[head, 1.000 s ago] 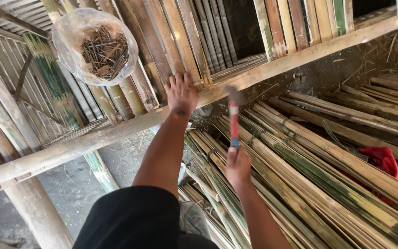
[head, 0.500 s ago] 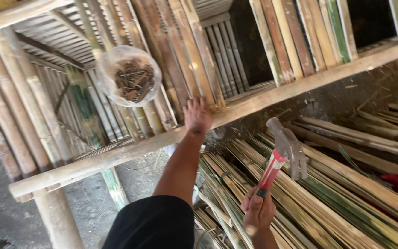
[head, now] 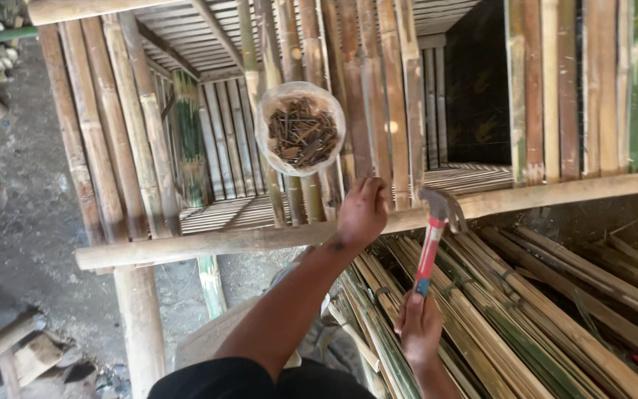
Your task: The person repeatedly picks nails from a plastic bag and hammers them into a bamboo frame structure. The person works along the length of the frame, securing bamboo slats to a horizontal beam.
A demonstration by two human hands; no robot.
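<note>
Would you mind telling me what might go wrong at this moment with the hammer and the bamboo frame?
The hammer head sits close beside the left hand on the horizontal bamboo rail, so a stray blow could hit fingers. The right hand grips only the handle's end, which may reduce control. The clear bag of nails could shake loose.

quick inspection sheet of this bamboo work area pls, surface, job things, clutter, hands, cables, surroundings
surface: horizontal bamboo rail carrying upright bamboo slats
job's things: hammer with red handle, head near the rail; clear bag of nails hanging against the slats
clutter: wood offcuts on the ground at lower left
grippers: left hand pressed on the rail and slats; right hand grips the hammer handle
cables: nothing seen
surroundings: bundles of split bamboo strips below right; dirt floor at left
</note>
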